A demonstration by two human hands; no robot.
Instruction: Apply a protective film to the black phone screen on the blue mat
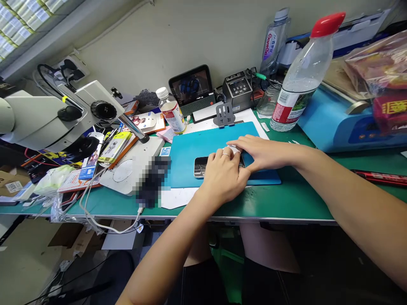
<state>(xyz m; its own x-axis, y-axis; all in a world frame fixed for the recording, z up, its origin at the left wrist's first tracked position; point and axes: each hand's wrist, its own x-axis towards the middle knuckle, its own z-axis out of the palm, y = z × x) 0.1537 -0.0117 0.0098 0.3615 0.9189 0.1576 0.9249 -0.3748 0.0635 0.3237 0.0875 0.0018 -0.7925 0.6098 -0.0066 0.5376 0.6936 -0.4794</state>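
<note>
A dark, shiny smartphone (199, 167) lies flat on the blue mat (184, 146), its middle hidden beneath my hands. My left hand (224, 174), a ring on one finger, curls over the phone with its fingers against it. Close against it, my right hand (262, 151) reaches in from the right, fingers bent together over the phone's right part. Under the fingertips shows a bit of white material (234, 149), perhaps a cloth or tissue; its kind is hard to make out. A grey slotted holder (224, 114) stands just behind the hands at the mat's far edge.
A microscope (79, 110) stands at left beside a pixelated dark object (153, 182). Behind the mat are a small drink bottle (171, 111), a tablet-like screen (192, 87) and a control box (238, 90). A red-capped bottle (302, 80) and a blue machine (333, 118) stand right.
</note>
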